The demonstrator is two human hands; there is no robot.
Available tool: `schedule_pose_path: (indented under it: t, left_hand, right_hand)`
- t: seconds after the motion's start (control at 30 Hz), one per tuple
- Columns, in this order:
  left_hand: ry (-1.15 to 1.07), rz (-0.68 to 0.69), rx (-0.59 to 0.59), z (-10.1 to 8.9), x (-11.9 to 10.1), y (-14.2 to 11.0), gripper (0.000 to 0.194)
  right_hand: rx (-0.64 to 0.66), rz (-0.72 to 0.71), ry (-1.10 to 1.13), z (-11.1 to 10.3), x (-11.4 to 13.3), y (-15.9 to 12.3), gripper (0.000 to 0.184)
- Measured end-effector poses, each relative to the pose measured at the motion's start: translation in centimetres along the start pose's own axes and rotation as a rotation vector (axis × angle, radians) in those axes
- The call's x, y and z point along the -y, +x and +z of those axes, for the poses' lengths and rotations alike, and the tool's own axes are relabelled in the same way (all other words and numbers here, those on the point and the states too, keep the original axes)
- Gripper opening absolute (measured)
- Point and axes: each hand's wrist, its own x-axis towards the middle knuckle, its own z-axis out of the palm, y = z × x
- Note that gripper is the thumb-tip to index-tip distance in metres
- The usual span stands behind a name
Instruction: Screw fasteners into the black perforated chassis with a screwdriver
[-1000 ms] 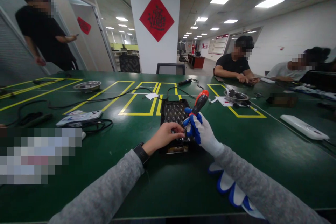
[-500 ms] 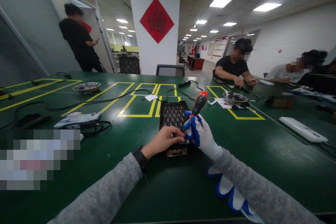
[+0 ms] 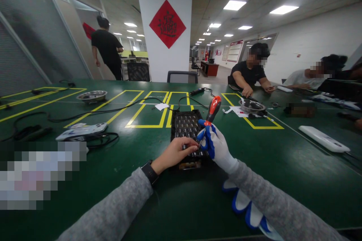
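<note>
My right hand [image 3: 215, 144], in a white glove with blue fingers, grips a screwdriver [image 3: 213, 110] below its red and black handle. The screwdriver leans, handle up, its shaft running down towards my left fingertips. My bare left hand [image 3: 178, 151], with a dark watch on the wrist, is closed in a pinch beside the shaft's lower end; what lies between the fingertips is too small to make out. Both hands are over the near part of a black case [image 3: 185, 120] holding rows of small shiny metal pieces. My hands hide its near right part.
Under my right forearm lies another blue-and-white glove [image 3: 244, 209]. Metal bowls [image 3: 92, 96] stand at the back left and right. A phone [image 3: 89, 130], cables and a white device [image 3: 324, 138] lie on the green table [image 3: 118, 211]. A co-worker [image 3: 250, 69] sits across at right.
The screwdriver handle has tilted more upright, my hands staying over the same spot. A standing person at back left has walked right. The seated co-worker's hand has moved to the right-hand bowl.
</note>
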Motion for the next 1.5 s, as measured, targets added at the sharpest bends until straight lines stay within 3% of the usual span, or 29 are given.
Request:
schedule_pose_path:
  t: [0.23,0.57,0.8,1.0,1.33,1.5]
  left_hand:
    - [0.058,-0.029,-0.115,-0.06,-0.05,-0.43,0.036]
    - [0.07,-0.035,-0.043,-0.29,-0.29,-0.62,0.057]
    - [0.007,-0.065,-0.061,0.06,0.23,-0.56,0.064]
    - [-0.015,-0.099,-0.092,0.31,0.41,-0.48,0.064]
    - [-0.054,-0.105,-0.042,0.07,-0.06,-0.44,0.061]
    - [-0.011,-0.065,-0.066,0.15,0.25,-0.28,0.04]
  right_hand:
    - [0.014,0.007,0.015,-0.17,0.19,-0.12,0.044]
    - [0.014,0.026,0.002,-0.24,0.26,-0.23,0.043]
    - [0.032,0.044,-0.055,0.0,0.33,-0.23,0.044]
    - [0.069,0.061,-0.068,0.1,0.38,-0.3,0.045]
    - [0.066,0.077,-0.075,0.2,0.21,-0.36,0.043]
    - [0.074,0.064,-0.071,0.08,0.11,-0.38,0.04]
